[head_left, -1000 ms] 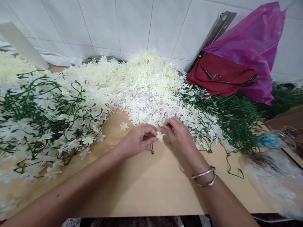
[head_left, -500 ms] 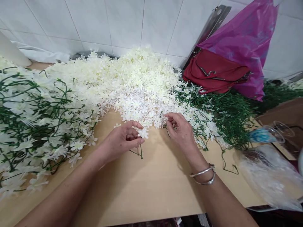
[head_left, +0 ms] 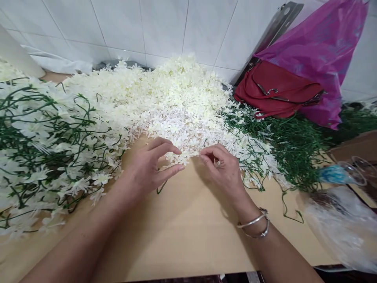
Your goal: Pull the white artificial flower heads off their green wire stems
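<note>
Near the middle of the table, my left hand (head_left: pixel 153 163) has its thumb and forefinger apart on either side of a small white flower (head_left: pixel 184 157). Its other fingers are curled and mostly hidden, around a green stem (head_left: pixel 161 188) that sticks out below the thumb. To the right, my right hand (head_left: pixel 220 167) pinches the thin pale stalk of the white flower, its thumb and forefinger pressed together. Just beyond both hands spreads a large heap of loose white flowers (head_left: pixel 176 94).
White flowers on green stems (head_left: pixel 53 137) are piled at the left. Bare green stems (head_left: pixel 300 145) lie to the right, below a red bag (head_left: pixel 277 88) and a purple plastic bag (head_left: pixel 321 51). A clear plastic bag (head_left: pixel 341 224) rests at the table's right edge.
My left thumb and forefinger have parted. My right hand has come down from the heap, now with a white flower pinched by its stalk. The view has shifted slightly.
</note>
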Demonstrator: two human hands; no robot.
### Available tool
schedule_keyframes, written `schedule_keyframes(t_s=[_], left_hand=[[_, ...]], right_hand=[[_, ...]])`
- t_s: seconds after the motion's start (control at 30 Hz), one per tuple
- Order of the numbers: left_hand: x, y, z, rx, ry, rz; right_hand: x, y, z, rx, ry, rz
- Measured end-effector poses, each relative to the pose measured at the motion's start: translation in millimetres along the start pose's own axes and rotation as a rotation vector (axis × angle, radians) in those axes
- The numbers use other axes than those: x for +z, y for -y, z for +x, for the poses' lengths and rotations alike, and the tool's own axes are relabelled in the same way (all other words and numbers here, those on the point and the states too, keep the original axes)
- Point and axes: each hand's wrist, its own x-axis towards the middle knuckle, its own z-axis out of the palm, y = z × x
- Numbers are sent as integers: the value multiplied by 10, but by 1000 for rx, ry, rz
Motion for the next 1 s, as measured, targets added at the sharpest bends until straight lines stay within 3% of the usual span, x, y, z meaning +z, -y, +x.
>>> schedule_keyframes(t_s=[0.07,0.17,0.27,0.4,0.6,0.9,1.0], left_hand=[[89,-68,9,30,-68,-12],[212,-130,10,13,-76,-84],[265,-142,6,-143,-77,-202],[282,-145,2,-360,-111,-478],[294,-262,18,-492,-125,-670],[318,-348,21,-513,-95,-789],[327,-353,18,-513,-94,-843]], right_hand=[[42,107,-43,81,2,144],[109,188,-102,220,50,381],[131,183,-117,307,91,514],[91,179,-83,323,-12,583],[46,291,-106,155,-106,615],[98,279,-181,-244,-143,227],[122,232,-177,-305,-170,152]])
